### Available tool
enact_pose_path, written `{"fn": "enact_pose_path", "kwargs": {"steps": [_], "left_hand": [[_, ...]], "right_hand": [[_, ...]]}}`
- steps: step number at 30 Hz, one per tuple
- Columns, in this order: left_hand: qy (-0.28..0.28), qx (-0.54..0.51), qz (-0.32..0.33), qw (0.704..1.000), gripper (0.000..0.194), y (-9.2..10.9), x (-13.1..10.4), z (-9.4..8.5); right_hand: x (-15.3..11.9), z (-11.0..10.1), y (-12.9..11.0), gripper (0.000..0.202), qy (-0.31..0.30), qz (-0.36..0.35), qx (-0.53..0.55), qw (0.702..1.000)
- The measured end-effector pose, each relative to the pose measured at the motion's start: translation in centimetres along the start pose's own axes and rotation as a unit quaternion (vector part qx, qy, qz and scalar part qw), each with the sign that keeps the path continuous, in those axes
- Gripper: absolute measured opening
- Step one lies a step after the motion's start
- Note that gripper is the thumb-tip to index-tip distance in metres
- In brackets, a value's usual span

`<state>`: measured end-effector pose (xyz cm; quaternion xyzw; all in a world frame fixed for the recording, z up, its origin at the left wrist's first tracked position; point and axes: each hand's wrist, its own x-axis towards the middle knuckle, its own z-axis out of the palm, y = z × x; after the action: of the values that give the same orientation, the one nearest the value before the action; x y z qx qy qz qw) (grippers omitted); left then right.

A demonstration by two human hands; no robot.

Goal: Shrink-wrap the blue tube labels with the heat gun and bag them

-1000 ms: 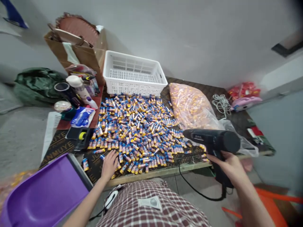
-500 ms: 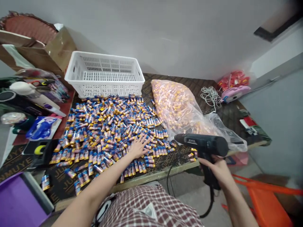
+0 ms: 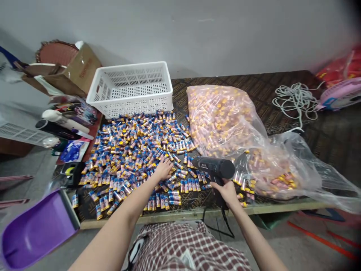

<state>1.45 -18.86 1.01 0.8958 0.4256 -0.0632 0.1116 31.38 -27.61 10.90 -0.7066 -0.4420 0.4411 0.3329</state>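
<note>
Black heat gun [image 3: 216, 166], grasped by its handle in the right hand [image 3: 227, 191] above the front of the table [image 3: 179, 94], nozzle leftward. Small blue-and-yellow-ended tubes [image 3: 132, 146], spread before a white crate [image 3: 132, 106]; left hand [image 3: 164, 168] lying on them, whether grasping any cannot be told. Clear bag [image 3: 254, 140] of pink-and-yellow pieces, right of the spread.

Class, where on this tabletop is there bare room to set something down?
Bare tabletop shows between the bulging bag and the coiled cord. It's crowded in front of the white crate, where tubes lie packed around the left hand.
</note>
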Motion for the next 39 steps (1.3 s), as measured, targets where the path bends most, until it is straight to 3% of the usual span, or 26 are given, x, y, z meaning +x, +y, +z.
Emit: {"fn": "enact_pose_path", "kwargs": {"steps": [5, 9, 12, 15, 19, 22, 24, 27, 30, 32, 34, 39], "left_hand": [[0.010, 0.052, 0.016, 0.998, 0.044, -1.8, -2.7, -1.1], [0.013, 0.056, -0.069, 0.996, 0.045, -4.7, -4.5, -1.6], [0.030, 0.051, -0.144, 0.988, 0.048, -6.7, -6.3, -2.1], [0.075, 0.028, -0.199, 0.977, 0.052, -7.1, -8.6, -2.1], [0.121, -0.011, -0.246, 0.962, 0.049, -4.3, -12.9, -0.2], [0.138, -0.028, -0.263, 0.954, 0.047, -0.8, -16.5, 2.3], [0.141, -0.031, -0.274, 0.951, 0.049, 1.5, -18.6, 3.9], [0.128, -0.035, -0.279, 0.951, 0.050, 4.0, -20.7, 6.0], [0.103, -0.036, -0.237, 0.965, 0.053, 4.8, -21.4, 7.0], [0.090, -0.037, -0.198, 0.975, 0.057, 4.4, -21.1, 7.2], [0.085, -0.040, -0.177, 0.980, 0.060, 3.4, -20.1, 7.0], [0.104, -0.044, -0.168, 0.979, 0.059, -0.3, -16.4, 6.2]], "right_hand": [[4.5, 2.5, -1.0, 0.043, 0.006, -0.043, 0.033, 0.999], [8.0, 4.8, -2.7, 0.040, -0.006, -0.052, 0.016, 0.998], [8.0, 5.6, -3.9, 0.035, -0.047, -0.056, -0.004, 0.997], [5.3, 5.0, -4.5, 0.029, -0.112, -0.050, -0.020, 0.992], [-0.1, 2.8, -3.9, 0.030, -0.196, -0.006, -0.028, 0.980], [-2.6, 1.5, -3.1, 0.032, -0.185, 0.059, -0.019, 0.981], [-3.2, 1.8, -2.9, 0.033, -0.160, 0.065, -0.006, 0.985], [-3.1, 4.1, -3.3, 0.033, -0.159, 0.027, 0.019, 0.987], [-3.0, 6.9, -3.9, 0.034, -0.156, -0.020, 0.038, 0.987], [-3.5, 7.5, -4.0, 0.033, -0.135, -0.020, 0.031, 0.990], [-4.4, 6.4, -3.6, 0.030, -0.109, 0.011, 0.013, 0.994], [-8.6, 0.3, -1.4, 0.034, -0.014, 0.091, -0.031, 0.995]]}}
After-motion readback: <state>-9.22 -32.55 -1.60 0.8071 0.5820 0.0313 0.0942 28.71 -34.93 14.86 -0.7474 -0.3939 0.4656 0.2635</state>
